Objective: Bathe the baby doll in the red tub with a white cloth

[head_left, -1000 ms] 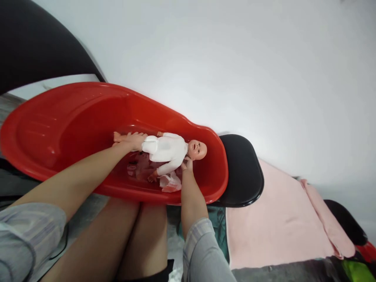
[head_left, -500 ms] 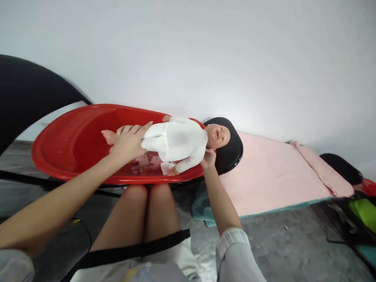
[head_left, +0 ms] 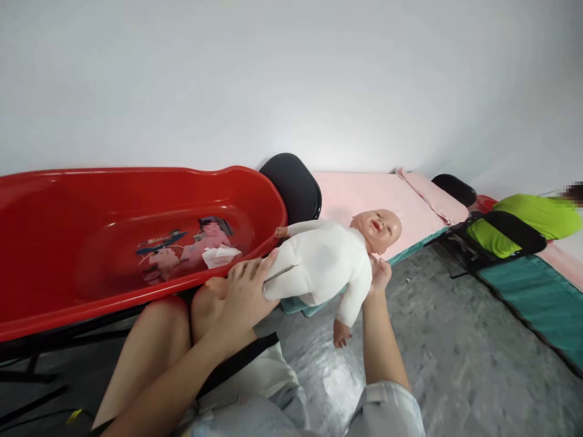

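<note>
A baby doll [head_left: 325, 261] in a white suit hangs in the air just right of the red plastic baby tub [head_left: 54, 243], above my knees. My left hand [head_left: 243, 294] is closed round the doll's legs. My right hand [head_left: 380, 273] supports it from beneath, behind the neck and shoulders, with its fingers mostly hidden. The doll's head [head_left: 377, 229] points right and one arm dangles down. Inside the tub lie a small white cloth [head_left: 221, 256] and a printed picture on the tub floor.
A black cushion [head_left: 294, 185] stands at the tub's right end. Beyond it a pink mat [head_left: 364, 197] lies along the white wall. At far right another person in a green top [head_left: 528, 218] sits by a black chair frame and a teal mat [head_left: 537, 300]. Grey floor stretches in front.
Both hands have lifted the doll out of the red tub and carried it right, over the rim. The view has swung right, showing the mats and the other person.
</note>
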The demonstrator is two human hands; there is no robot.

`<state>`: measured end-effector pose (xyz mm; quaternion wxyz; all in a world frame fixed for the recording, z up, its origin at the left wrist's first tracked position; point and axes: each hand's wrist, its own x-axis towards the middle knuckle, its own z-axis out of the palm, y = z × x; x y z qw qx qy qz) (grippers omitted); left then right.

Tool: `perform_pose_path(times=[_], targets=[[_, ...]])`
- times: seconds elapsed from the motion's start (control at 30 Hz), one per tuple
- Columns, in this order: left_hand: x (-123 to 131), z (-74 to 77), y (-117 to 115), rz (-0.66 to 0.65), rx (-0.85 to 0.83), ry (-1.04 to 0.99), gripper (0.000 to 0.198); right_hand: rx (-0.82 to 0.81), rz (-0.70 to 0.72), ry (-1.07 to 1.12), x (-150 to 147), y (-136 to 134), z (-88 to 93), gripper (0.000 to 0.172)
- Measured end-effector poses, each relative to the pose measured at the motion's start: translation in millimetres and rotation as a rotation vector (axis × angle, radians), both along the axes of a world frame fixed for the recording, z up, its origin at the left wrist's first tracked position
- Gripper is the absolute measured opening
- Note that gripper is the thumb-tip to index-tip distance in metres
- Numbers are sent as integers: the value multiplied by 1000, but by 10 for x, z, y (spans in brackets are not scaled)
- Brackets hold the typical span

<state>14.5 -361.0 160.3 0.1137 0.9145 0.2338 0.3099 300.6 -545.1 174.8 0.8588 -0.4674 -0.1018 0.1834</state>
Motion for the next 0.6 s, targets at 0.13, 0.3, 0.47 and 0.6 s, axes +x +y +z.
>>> perform_pose_path(times=[0.13,0.3,0.47,0.6], targets=[[686,-81,-231,-56,-97,25,82,28,-5,21,498,-122,53,39],[1502,-112,-367,-123,-109,51,87,21,-73,50,1201,-74,53,64],[2021,-238,-413,-160,-88,80,79,-51,-158,82,1594,9,-140,84],[1845,-678,-529,-232,26,-9,63,-92,-61,-18,1581,23,-440,93]])
